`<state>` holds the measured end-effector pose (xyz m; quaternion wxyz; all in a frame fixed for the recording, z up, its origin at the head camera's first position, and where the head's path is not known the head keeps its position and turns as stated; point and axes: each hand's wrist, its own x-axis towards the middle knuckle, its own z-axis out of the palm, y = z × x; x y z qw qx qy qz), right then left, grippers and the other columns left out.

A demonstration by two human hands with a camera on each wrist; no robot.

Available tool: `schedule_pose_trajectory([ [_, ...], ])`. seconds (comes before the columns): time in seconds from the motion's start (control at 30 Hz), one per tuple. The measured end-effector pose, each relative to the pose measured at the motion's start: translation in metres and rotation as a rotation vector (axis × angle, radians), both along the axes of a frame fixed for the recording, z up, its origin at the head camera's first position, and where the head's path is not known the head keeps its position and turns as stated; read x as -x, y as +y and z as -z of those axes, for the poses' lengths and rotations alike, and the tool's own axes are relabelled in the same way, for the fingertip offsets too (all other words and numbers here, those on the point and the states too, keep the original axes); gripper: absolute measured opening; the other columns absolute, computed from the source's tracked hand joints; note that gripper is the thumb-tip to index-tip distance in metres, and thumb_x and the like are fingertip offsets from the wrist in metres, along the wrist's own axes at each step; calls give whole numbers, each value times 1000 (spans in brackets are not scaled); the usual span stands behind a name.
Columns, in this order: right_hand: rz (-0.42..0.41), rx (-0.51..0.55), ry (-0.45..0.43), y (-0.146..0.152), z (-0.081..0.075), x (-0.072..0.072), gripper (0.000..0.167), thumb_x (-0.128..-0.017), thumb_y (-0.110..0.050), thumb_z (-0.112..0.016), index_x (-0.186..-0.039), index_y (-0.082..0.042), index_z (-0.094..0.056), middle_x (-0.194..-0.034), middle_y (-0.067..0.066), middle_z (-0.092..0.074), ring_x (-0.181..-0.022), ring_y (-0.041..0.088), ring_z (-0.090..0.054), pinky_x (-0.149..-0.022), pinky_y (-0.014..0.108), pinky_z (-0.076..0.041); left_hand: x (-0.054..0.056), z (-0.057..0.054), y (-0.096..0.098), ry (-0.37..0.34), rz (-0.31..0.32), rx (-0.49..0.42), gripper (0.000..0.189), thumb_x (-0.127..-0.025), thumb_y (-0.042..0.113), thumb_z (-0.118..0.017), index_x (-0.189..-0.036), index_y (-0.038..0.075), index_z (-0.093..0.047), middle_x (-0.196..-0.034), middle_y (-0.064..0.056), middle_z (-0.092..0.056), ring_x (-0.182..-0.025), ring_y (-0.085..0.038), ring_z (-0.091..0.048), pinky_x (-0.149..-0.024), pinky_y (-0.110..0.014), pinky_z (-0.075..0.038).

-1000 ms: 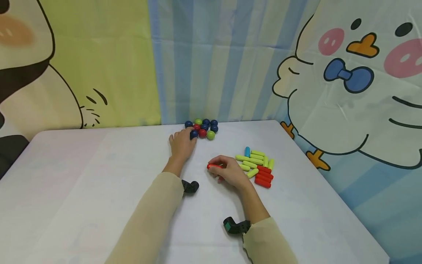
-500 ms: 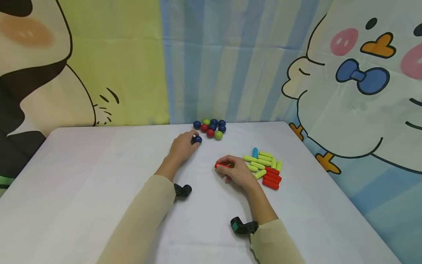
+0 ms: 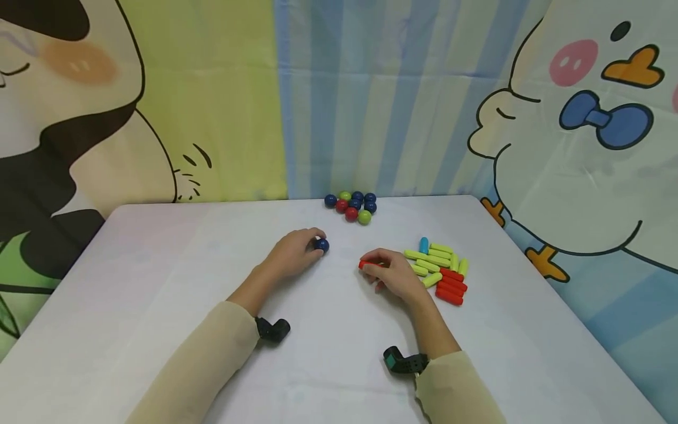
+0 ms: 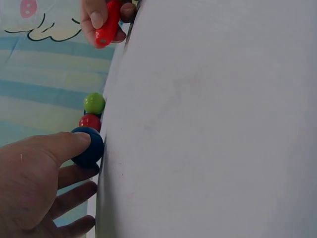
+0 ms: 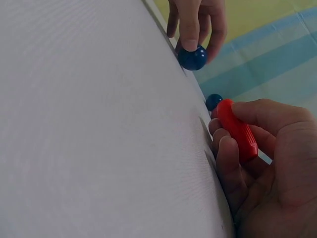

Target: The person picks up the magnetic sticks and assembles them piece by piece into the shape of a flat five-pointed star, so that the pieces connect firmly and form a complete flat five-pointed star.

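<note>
Between thumb and fingers, my left hand [image 3: 293, 253] pinches a dark blue ball [image 3: 321, 245] close to the tabletop. My right hand [image 3: 394, 274] holds a short red stick [image 5: 237, 130] with ridges near one end, its thumb pressed along the side. Beyond the left hand, a cluster of balls includes dark blue, red [image 3: 351, 214] and green ones [image 3: 364, 217]. Just right of the right hand lies a group of sticks: several yellow-green [image 3: 426, 258], several red [image 3: 449, 295] and one blue [image 3: 424, 245]. The right fingers partly hide the nearest sticks.
A white table [image 3: 159, 306] lies under both hands. Behind its far edge hangs a printed curtain [image 3: 344, 118] with cartoon animals. Each wrist wears a black camera, the left one [image 3: 273, 330] near the sleeve and the right one [image 3: 405, 360] likewise.
My left hand has drawn the dark blue ball away from the cluster, toward me. The right hand stays nearly in place with the red stick. The head view has turned left.
</note>
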<state>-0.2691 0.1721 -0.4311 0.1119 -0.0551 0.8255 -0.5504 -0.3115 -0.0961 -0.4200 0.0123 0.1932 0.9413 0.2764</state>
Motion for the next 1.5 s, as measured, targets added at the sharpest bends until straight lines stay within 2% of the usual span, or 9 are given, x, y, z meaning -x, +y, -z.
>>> schedule_pose_trajectory([
  [0.2,-14,7,-4,1,0,0,31,-97,-22,-70,-125,-8,-69,-104,12,-70,-85,22,-62,-65,26,-56,-16,0,-3,5,44,-5,39,-99,24,-67,-137,14,-63,-123,-10,-71,-115,-28,-65,-105,-49,-50],
  [0.37,-15,7,-6,-1,0,-2,32,-95,-23,-74,-123,-9,-69,-100,9,-70,-83,22,-62,-64,26,-56,-30,-1,0,4,59,2,38,-98,27,-70,-133,14,-65,-110,-5,-70,-99,-22,-61,-93,-43,-52],
  [0.57,-15,19,-14,-5,-2,-3,30,-92,-23,-78,-119,-13,-71,-100,8,-70,-82,23,-64,-64,26,-56,-45,-5,4,-48,76,-18,38,-96,29,-70,-130,13,-66,-97,-1,-65,-88,-17,-58,-83,-36,-50],
  [0.7,-52,32,-15,-11,-4,-3,30,-93,-21,-76,-121,-12,-72,-107,10,-70,-84,23,-65,-67,26,-57,-52,-5,4,-60,100,-40,36,-96,29,-71,-127,13,-67,-95,0,-65,-86,-16,-58,-81,-34,-50],
  [0.83,-117,37,-30,-15,-6,-3,32,-94,-19,-75,-123,-8,-71,-112,12,-69,-84,22,-66,-69,26,-59,-58,-3,3,-62,96,-86,35,-95,28,-72,-127,15,-67,-96,1,-65,-84,-15,-57,-79,-33,-50],
  [1.07,-183,21,-16,-26,-10,-2,28,-93,-15,-75,-121,-9,-71,-114,10,-70,-80,21,-65,-66,28,-58,-62,4,2,-63,24,-172,34,-92,25,-77,-123,18,-65,-101,2,-68,-86,-14,-58,-77,-32,-50],
  [1.27,-194,-24,23,-32,-9,-2,26,-92,-14,-74,-118,-10,-72,-104,8,-71,-74,20,-62,-62,28,-53,-60,7,2,-91,16,-205,34,-91,25,-78,-122,18,-65,-105,4,-68,-91,-15,-59,-82,-32,-52],
  [1.5,-206,48,-32,-35,-7,-2,31,-94,-10,-72,-125,-6,-68,-117,13,-68,-80,20,-68,-74,29,-61,-60,6,1,-98,17,-221,34,-91,26,-79,-121,18,-66,-103,3,-69,-92,-15,-59,-82,-33,-52],
])
